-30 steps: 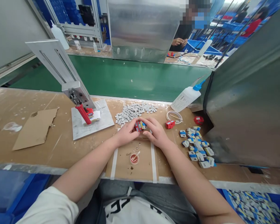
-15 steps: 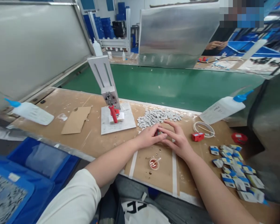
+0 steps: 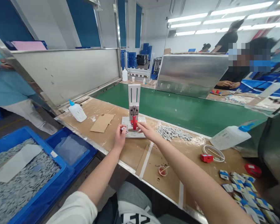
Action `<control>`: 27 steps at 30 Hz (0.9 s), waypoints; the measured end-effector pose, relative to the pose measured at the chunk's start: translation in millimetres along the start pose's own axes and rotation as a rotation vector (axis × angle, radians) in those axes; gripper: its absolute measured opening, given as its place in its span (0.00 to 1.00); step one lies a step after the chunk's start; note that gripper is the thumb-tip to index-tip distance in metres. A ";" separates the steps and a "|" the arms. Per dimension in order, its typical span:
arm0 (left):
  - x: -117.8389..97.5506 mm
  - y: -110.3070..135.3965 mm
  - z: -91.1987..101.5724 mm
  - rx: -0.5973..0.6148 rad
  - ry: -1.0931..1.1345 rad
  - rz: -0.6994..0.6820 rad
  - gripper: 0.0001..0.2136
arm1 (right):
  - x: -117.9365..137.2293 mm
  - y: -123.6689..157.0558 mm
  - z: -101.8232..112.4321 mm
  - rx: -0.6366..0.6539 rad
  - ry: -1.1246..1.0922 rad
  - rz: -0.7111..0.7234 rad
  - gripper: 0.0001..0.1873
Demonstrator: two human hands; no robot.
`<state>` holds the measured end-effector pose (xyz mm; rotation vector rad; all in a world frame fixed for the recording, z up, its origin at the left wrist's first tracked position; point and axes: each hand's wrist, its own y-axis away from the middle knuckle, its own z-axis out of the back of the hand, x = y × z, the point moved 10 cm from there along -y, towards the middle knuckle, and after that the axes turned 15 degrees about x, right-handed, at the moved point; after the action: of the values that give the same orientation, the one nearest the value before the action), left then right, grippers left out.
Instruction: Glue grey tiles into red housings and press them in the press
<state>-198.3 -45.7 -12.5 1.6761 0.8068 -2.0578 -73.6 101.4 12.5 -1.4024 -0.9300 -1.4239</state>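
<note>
A small toggle-clamp fixture with a red handle [image 3: 134, 123] stands ahead of me on a pale base plate [image 3: 133, 135], its slotted metal upright [image 3: 134, 91] behind. A red piece sits on the base, partly hidden by the handle. At the plate's left edge, my left hand [image 3: 119, 137] is closed on a small white-and-dark piece [image 3: 123, 128], too small to name. My right hand [image 3: 147, 130] reaches in from the right, fingers stretched out, tips beside the red handle; whether they touch it is unclear.
Small grey pieces [image 3: 171, 133] lie heaped to the right. Nearer are a small cup of red stuff [image 3: 162, 170], a red block [image 3: 206, 158], a white ring and blue-and-white blocks [image 3: 245, 186]. Bottles [image 3: 77, 112] stand at both sides. Beyond is a green belt [image 3: 177, 109]; blue bins [image 3: 67, 166] sit left.
My hands were together over the middle of the table; they have parted and moved left to the clamp fixture. The view has swung left and up.
</note>
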 end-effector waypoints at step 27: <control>51.2 -16.9 17.1 -0.133 0.298 0.008 0.20 | -26.3 -47.7 17.7 -0.172 0.397 -0.095 0.27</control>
<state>-233.2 -39.8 -56.6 1.9304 1.0034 -1.7285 -114.5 135.3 -8.5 -1.1453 -0.6359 -1.8072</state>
